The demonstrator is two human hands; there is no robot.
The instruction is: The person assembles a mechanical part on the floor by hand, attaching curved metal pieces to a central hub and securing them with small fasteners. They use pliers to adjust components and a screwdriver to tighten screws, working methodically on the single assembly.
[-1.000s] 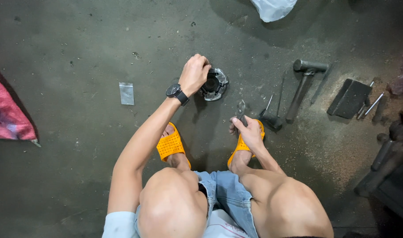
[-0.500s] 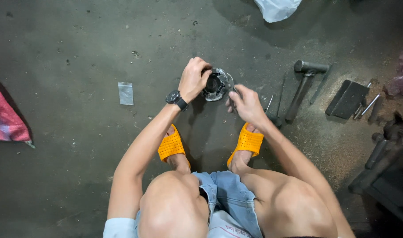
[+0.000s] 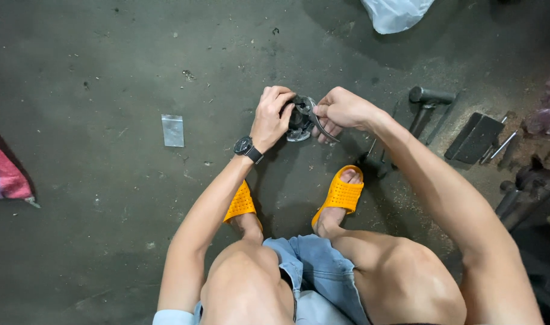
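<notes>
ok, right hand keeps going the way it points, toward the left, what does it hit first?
Probably the round metal part it already works on, then the left hand gripping that part. Depth is hard to judge.

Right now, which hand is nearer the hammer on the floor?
Right. The right hand grips a thin curved tool at the round metal part, a short way left of the hammer. The left hand holds that part's far side, farther from the hammer.

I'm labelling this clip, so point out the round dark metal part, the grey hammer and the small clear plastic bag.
round dark metal part [image 3: 299,123], head view, its body between the hands
grey hammer [image 3: 431,95], head view, its head
small clear plastic bag [image 3: 173,130], head view, its middle
</notes>
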